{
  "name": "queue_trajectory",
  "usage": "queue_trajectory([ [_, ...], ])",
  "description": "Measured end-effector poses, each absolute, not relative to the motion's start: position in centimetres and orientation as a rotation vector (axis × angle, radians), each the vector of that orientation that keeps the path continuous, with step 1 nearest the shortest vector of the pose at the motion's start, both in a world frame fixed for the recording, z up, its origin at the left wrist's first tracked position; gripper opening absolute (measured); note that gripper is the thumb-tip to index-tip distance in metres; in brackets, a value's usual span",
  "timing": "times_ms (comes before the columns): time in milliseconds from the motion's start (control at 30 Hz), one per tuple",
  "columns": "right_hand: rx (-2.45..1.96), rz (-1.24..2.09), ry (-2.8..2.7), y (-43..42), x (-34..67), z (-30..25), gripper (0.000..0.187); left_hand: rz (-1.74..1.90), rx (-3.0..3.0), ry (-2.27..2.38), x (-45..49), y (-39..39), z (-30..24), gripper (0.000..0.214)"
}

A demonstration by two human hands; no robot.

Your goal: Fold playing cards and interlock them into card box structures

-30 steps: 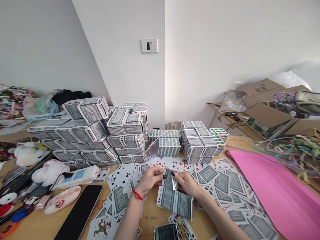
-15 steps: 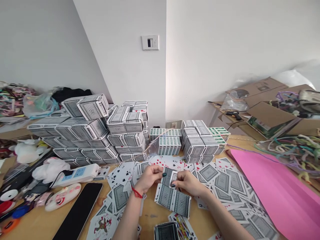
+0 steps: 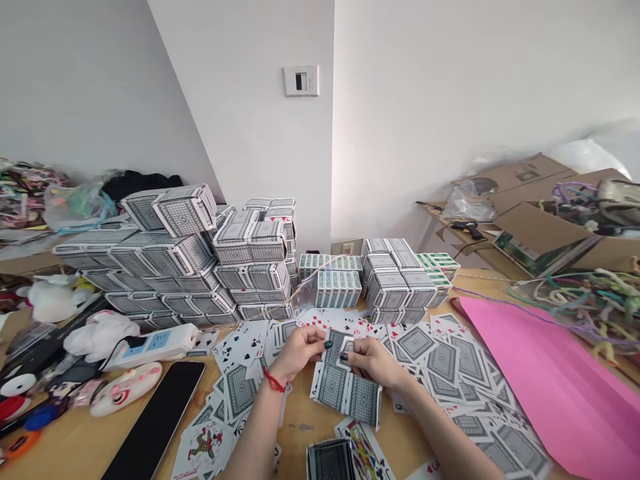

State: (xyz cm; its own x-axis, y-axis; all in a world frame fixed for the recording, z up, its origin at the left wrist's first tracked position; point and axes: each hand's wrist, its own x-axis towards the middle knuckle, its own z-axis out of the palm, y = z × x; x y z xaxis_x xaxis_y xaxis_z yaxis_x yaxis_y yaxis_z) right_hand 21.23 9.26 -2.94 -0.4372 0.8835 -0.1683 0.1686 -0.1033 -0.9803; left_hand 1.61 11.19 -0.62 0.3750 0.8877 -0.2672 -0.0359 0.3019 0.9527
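Between my hands is a piece of joined playing cards (image 3: 333, 383), patterned backs facing up, with one part standing higher than the two side by side below. My left hand (image 3: 303, 353), a red string at its wrist, pinches the upper left edge of this piece. Across from it, my right hand (image 3: 371, 362) has thumb and fingers closed on the upper right part, where a small folded white-edged flap shows. Below, at the bottom edge of the view, sits a box folded from cards (image 3: 330, 460). Loose face-up cards (image 3: 367, 450) lie beside that box.
Stacked card-built blocks (image 3: 165, 253) rise at the back left, more blocks (image 3: 400, 280) at the back right. Loose cards (image 3: 450, 363) spread on both sides. A phone (image 3: 155, 420) and a power strip (image 3: 155, 345) lie left, pink paper (image 3: 540, 387) right.
Both hands keep their hold on the joined cards with only slight finger shifts. The right thumb has moved up a little at the flap. The whole view has shifted slightly.
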Motion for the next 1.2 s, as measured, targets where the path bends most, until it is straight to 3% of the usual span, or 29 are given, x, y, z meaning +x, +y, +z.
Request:
queue_trajectory([
  [133, -1.064, 1.692, -1.560, 9.3, 21.6, -2.0, 0.053, 0.761, 1.103, 0.989, 1.5, 11.2, -0.7, 0.029],
  [800, -1.142, 1.535, -1.554, 9.2, 21.2, -2.3, 0.054, 0.691, 1.128, 1.002, 1.8, 11.2, -0.6, 0.031],
  [1200, -1.153, 1.569, -1.728, 9.3, 21.7, -1.8, 0.046, 0.717, 1.132, 0.993, 1.3, 11.2, -0.8, 0.029],
])
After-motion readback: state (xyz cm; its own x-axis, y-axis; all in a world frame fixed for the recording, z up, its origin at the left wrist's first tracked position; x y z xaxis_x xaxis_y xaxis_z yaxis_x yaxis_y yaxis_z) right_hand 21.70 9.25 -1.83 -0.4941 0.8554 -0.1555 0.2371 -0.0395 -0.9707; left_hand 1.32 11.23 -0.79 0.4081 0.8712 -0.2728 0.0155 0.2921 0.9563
